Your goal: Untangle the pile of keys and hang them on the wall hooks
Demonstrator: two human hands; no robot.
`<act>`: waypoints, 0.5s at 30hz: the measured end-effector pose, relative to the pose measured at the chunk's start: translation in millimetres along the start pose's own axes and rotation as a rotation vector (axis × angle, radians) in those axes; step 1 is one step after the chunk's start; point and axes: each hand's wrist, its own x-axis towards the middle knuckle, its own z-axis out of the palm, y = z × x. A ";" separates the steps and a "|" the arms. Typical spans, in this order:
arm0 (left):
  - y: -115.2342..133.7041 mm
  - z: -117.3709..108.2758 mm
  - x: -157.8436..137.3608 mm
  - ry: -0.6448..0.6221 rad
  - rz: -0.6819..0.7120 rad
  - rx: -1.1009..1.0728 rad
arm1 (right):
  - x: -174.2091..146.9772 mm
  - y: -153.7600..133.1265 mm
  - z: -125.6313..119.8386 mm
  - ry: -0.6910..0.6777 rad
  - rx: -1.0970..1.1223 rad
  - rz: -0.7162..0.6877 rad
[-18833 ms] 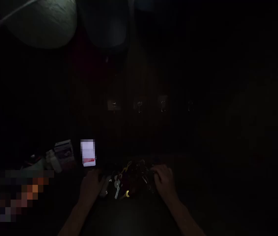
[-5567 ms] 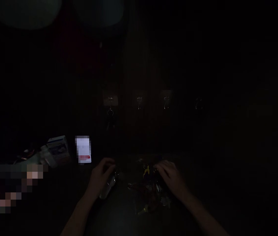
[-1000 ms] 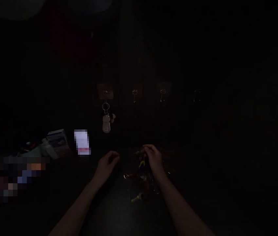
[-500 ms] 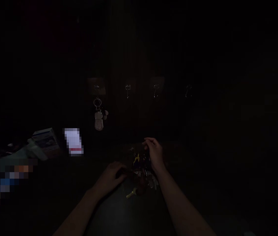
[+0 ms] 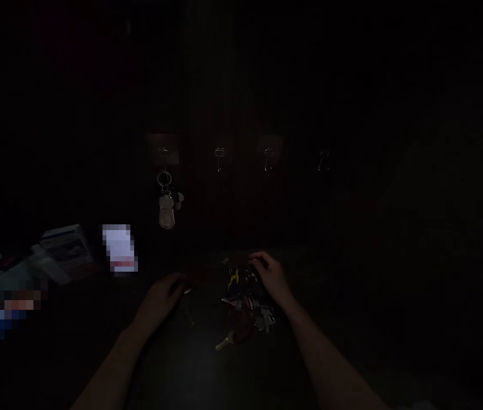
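The scene is very dark. My left hand [image 5: 164, 299] rests low to the left of a pile of keys [image 5: 245, 313], fingers curled inward. By its thumb shows a small bright bit, and a thin chain-like piece [image 5: 190, 316] trails below; what exactly is gripped is too dim to make out. At the pile's upper right, my right hand [image 5: 272, 279] has its thumb and fingertips drawn together; anything between them is hidden. Among the pile lie a yellow piece [image 5: 233, 278], silvery keys [image 5: 267, 318] and a yellowish key [image 5: 225, 341] pointing toward me.
A row of metal hooks [image 5: 219, 159] runs along the upright surface behind. From the leftmost one hangs a key ring [image 5: 164, 179] with a pale fob [image 5: 166, 212]. Left of the hands are a bright blurred rectangle [image 5: 119, 247] and a box [image 5: 66, 253].
My left hand has moved left, away from the pile, and the thin piece has gone with it. My right hand has dropped slightly. The view has shifted a little.
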 end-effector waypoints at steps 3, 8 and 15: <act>1.0 -3.4 0.2 0.060 -0.042 -0.013 | -1.2 4.0 -1.0 -0.027 -0.178 -0.113; 1.1 -4.6 1.5 0.174 -0.086 -0.003 | -6.4 -0.8 -2.0 -0.225 -0.463 -0.347; -8.2 -3.2 4.2 0.326 -0.060 0.021 | -13.8 -6.7 -3.2 -0.404 -0.589 -0.464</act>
